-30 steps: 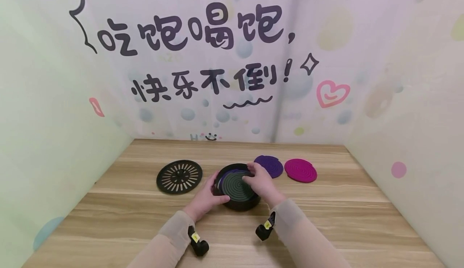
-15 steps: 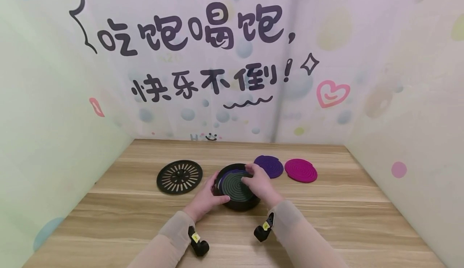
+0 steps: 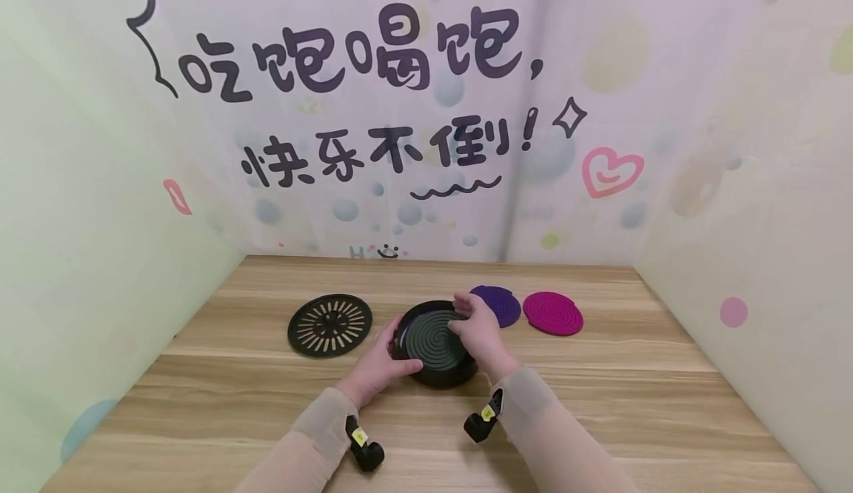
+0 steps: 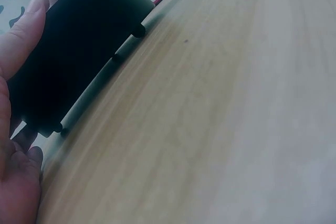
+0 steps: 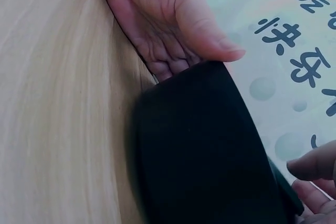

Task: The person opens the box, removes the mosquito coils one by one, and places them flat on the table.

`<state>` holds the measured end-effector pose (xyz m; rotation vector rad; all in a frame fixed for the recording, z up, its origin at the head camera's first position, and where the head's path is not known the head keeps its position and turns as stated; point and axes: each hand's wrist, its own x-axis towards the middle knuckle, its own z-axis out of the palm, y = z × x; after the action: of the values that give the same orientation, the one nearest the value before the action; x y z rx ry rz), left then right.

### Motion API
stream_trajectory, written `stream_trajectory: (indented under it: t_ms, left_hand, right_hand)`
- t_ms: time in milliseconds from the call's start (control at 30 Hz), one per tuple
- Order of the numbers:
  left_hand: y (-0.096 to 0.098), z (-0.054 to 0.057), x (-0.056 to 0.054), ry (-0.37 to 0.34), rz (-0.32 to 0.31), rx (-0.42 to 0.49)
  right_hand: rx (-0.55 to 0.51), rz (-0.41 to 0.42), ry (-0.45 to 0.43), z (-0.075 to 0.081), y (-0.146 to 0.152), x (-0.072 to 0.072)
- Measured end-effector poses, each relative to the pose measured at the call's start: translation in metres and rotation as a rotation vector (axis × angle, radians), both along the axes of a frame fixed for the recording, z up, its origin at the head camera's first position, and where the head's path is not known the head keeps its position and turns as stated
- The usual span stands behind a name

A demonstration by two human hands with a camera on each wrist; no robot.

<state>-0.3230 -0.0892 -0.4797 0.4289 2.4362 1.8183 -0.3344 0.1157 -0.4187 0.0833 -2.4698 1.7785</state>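
A round black mosquito coil box (image 3: 436,380) stands on the table, its slatted lid off. My left hand (image 3: 378,366) grips the box's left side, thumb over the near rim; in the left wrist view the fingers reach low around its black wall (image 4: 79,40). Inside the box a dark green mosquito coil (image 3: 433,341) lies slightly tilted at the top, over a strip of purple. My right hand (image 3: 481,334) pinches the green coil's right edge, seen in the right wrist view as a dark edge (image 5: 286,190) above the rim. How deep the coil sits is hidden.
The black slotted lid (image 3: 313,343) lies flat at the left. A purple coil (image 3: 504,306) rests behind my right hand, and a magenta coil (image 3: 553,314) lies further right. A printed fabric wall (image 3: 413,219) closes off the table's back.
The dark green coil has shifted a little up and left in the box, covering more of the purple. My right hand has shifted slightly with it. My left hand stays put.
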Motion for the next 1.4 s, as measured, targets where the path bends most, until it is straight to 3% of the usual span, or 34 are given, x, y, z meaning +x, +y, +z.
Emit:
stream_trajectory:
  t_ms: [433, 767, 1400]
  left_hand:
    - [-0.0002, 0.0012, -0.0003, -0.006, 0.002, -0.003]
    - [0.0014, 0.0015, -0.0017, 0.0, 0.034, -0.036]
    - [-0.0013, -0.0009, -0.0025, 0.011, -0.002, -0.028]
  right_hand:
    - [-0.22, 0.001, -0.123, -0.0003, 0.0036, -0.0026]
    - [-0.37, 0.04, -0.155, -0.0009, 0.0043, -0.0048]
    - [-0.36, 0.064, -0.21, 0.0004, 0.0033, -0.002]
